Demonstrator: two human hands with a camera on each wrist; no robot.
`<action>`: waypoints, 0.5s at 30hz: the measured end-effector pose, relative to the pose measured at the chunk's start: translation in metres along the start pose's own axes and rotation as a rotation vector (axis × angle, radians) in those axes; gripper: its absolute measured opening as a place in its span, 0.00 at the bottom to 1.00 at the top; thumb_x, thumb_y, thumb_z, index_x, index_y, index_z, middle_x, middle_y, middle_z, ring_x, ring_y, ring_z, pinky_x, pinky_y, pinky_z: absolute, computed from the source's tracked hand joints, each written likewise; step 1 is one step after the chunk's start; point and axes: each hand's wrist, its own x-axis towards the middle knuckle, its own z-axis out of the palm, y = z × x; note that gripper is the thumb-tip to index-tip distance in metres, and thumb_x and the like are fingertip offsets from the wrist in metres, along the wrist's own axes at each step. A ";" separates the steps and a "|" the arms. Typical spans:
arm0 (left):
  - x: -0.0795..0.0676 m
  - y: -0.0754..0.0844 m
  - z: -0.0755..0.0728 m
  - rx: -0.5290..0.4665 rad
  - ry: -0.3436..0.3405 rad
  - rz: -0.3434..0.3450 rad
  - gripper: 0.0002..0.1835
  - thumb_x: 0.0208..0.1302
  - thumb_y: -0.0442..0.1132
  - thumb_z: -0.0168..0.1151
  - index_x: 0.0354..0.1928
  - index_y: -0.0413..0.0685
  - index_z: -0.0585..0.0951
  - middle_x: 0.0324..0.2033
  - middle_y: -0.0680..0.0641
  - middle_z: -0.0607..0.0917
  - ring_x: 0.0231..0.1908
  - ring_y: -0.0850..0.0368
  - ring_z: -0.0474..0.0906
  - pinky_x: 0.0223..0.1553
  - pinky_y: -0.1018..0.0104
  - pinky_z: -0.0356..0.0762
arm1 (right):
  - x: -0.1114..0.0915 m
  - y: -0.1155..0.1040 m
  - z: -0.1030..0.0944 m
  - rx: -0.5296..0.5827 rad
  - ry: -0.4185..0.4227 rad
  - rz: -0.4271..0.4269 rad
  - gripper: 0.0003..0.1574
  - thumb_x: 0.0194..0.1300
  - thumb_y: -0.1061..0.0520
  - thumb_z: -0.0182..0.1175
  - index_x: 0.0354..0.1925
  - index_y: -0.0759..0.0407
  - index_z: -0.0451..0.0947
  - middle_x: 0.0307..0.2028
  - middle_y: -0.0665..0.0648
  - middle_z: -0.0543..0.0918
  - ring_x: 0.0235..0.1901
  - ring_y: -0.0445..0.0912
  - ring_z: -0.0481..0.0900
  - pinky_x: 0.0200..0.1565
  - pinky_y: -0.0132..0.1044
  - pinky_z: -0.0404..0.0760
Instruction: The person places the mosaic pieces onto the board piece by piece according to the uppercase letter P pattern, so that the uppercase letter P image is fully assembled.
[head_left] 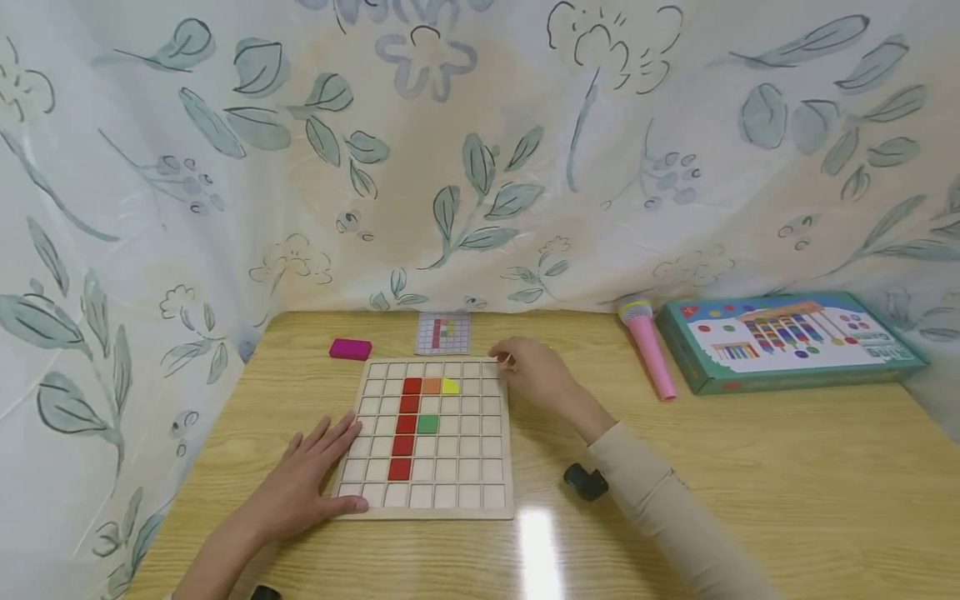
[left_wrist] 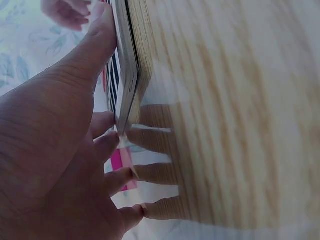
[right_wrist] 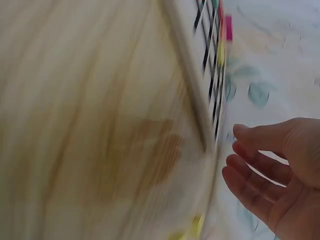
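A wooden grid board (head_left: 457, 496) lies on the table with a column of red square tiles (head_left: 405, 424), an orange tile (head_left: 432, 386), a yellow tile (head_left: 450, 386) with a slanted corner and a green tile (head_left: 427, 424) in its cells. At the board's left edge rests my left hand (head_left: 307, 483), its fingers spread and its thumb on the front left corner. My right hand (head_left: 542, 375) hovers by the far right corner. In the right wrist view its fingers (right_wrist: 250, 185) are loosely bent, and I see nothing between them and the thumb.
Behind the board lies a small pattern card (head_left: 442, 333), with a magenta block (head_left: 350, 349) to its left. Yellow pieces (right_wrist: 192, 230) lie beyond my right hand. A pink toy microphone (head_left: 651, 354) and a green game box (head_left: 795, 342) are at right, before a floral curtain (head_left: 480, 167).
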 end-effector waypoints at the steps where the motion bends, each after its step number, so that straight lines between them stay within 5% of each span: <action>1: -0.001 0.000 -0.001 -0.003 -0.001 -0.001 0.55 0.50 0.71 0.65 0.75 0.47 0.61 0.74 0.44 0.60 0.72 0.32 0.49 0.67 0.29 0.42 | 0.000 0.006 -0.002 -0.009 0.016 0.009 0.20 0.64 0.65 0.63 0.54 0.61 0.80 0.46 0.57 0.84 0.46 0.50 0.81 0.45 0.42 0.82; 8: -0.001 -0.001 -0.001 -0.017 -0.003 -0.001 0.55 0.50 0.70 0.66 0.74 0.47 0.61 0.74 0.44 0.59 0.72 0.32 0.48 0.67 0.30 0.41 | 0.001 0.039 -0.012 -0.069 0.150 0.231 0.24 0.63 0.58 0.65 0.57 0.63 0.78 0.52 0.64 0.82 0.47 0.56 0.82 0.40 0.49 0.83; 15: -0.001 -0.002 -0.001 -0.014 -0.011 -0.006 0.55 0.50 0.71 0.65 0.75 0.47 0.61 0.74 0.44 0.59 0.73 0.33 0.48 0.67 0.30 0.41 | 0.003 0.049 -0.011 -0.058 0.137 0.322 0.24 0.62 0.58 0.66 0.56 0.64 0.79 0.49 0.63 0.84 0.47 0.55 0.82 0.45 0.49 0.81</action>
